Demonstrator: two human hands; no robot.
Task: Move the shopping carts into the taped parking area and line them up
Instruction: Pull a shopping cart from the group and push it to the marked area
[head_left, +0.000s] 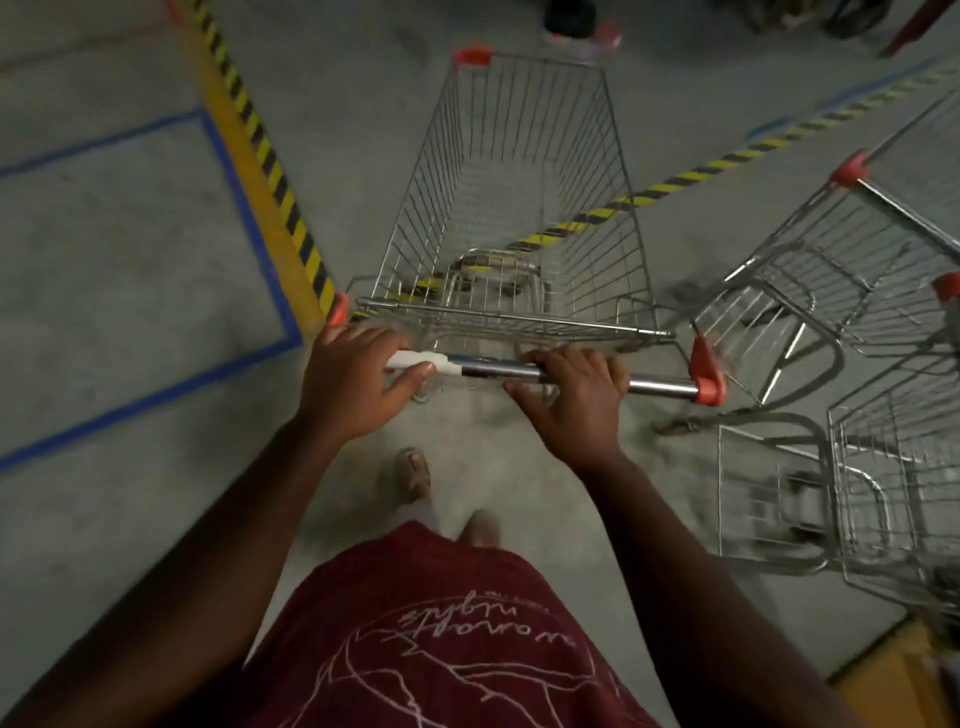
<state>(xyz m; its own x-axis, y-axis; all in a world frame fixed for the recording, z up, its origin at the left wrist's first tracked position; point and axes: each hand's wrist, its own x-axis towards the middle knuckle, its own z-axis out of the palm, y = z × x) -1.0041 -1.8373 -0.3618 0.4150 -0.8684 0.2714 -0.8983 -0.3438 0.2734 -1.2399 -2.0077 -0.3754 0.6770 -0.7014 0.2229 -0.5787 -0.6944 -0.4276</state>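
Observation:
An empty wire shopping cart (519, 171) with orange corner caps stands straight in front of me. My left hand (358, 379) grips the left end of its handle bar (660, 385). My right hand (576, 400) grips the bar's middle. Yellow-and-black striped tape (270, 161) runs up the floor on the left, and a second striped line (727, 158) crosses under the cart's basket toward the upper right. Two more empty carts stand on the right, one at mid height (852, 260), one lower (872, 493).
Blue tape (244, 218) outlines rectangles on the concrete floor at left. A yellow painted band (904, 670) shows at the bottom right. Dark objects and another cart's orange parts lie at the top edge. My feet are below the handle.

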